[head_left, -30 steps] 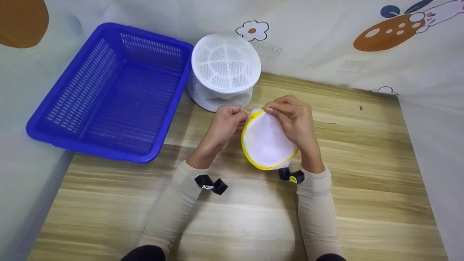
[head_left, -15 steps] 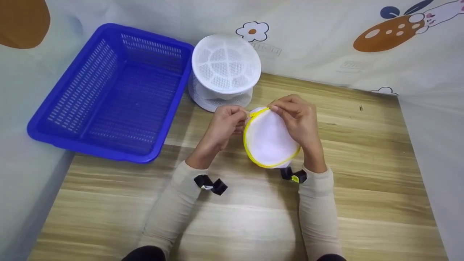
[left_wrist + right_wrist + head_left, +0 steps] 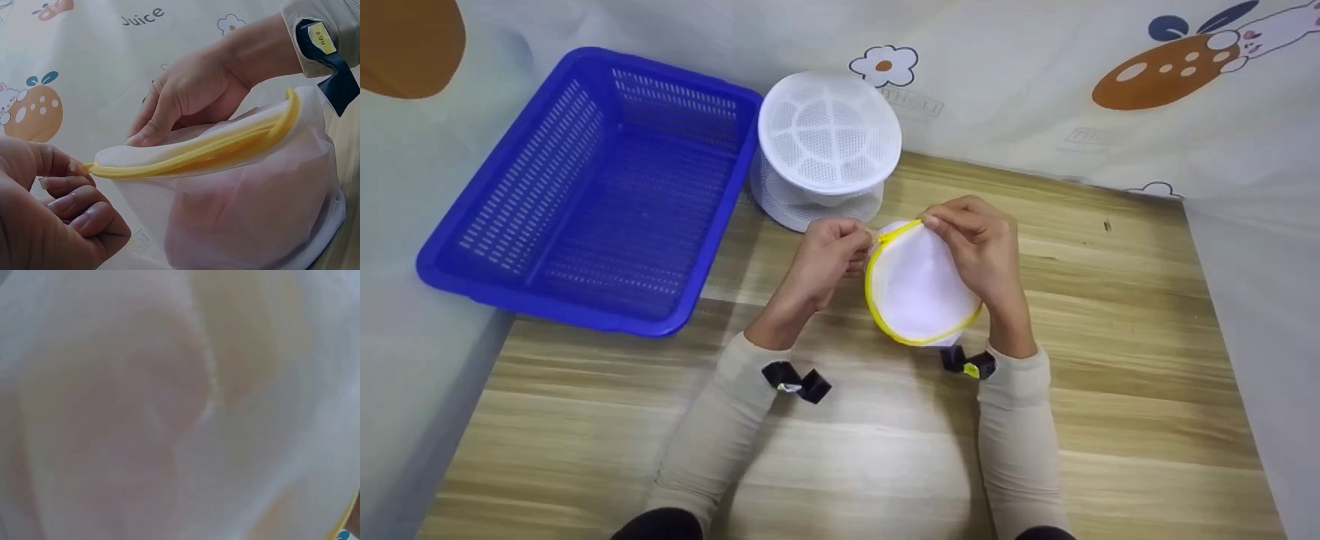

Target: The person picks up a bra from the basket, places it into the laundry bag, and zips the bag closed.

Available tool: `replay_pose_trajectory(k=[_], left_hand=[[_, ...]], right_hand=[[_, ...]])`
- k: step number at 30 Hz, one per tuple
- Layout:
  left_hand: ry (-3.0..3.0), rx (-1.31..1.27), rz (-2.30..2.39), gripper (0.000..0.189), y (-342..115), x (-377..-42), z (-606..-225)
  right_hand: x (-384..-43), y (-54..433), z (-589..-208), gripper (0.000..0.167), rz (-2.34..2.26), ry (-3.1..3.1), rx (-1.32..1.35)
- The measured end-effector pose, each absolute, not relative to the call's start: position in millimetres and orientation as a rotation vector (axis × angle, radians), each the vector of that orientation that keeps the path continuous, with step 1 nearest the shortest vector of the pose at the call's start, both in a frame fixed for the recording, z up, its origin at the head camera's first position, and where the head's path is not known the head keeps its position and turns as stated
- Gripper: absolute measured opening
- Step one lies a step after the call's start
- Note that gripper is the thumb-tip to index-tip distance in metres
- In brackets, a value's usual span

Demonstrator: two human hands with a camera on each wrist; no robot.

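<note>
A white mesh laundry bag with a yellow zip round its top is held just above the table. Something pinkish shows dimly through the mesh in the left wrist view; its kind is not clear. At the zip's left end my left hand pinches the yellow tip between thumb and finger, the other fingers curled. My right hand pinches the upper edge of the bag beside the zip. Pale, blurred mesh fills the right wrist view, so that hand's fingers are hidden there.
A blue plastic basket stands at the left. Right beside it, against the back wall sheet, stands a white mesh cylinder with a round ribbed top. The wooden table extends to the right and front.
My right hand has slid a little to the right along the bag's upper edge, and the bag has shifted slightly with it. My left hand has stayed put.
</note>
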State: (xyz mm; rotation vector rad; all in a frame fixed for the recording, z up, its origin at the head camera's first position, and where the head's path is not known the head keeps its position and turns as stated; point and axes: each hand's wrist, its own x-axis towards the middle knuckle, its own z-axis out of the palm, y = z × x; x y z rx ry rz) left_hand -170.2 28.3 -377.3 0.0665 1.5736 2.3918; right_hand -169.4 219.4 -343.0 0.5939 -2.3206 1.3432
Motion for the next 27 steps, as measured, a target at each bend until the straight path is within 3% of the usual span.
replay_pose_trajectory(k=[27], left_hand=[[1.610,0.058,2.378,0.017,28.4,-170.2,-376.1]], right_hand=[[-171.7,223.2,-343.5,0.007,1.368,-2.319,0.433]])
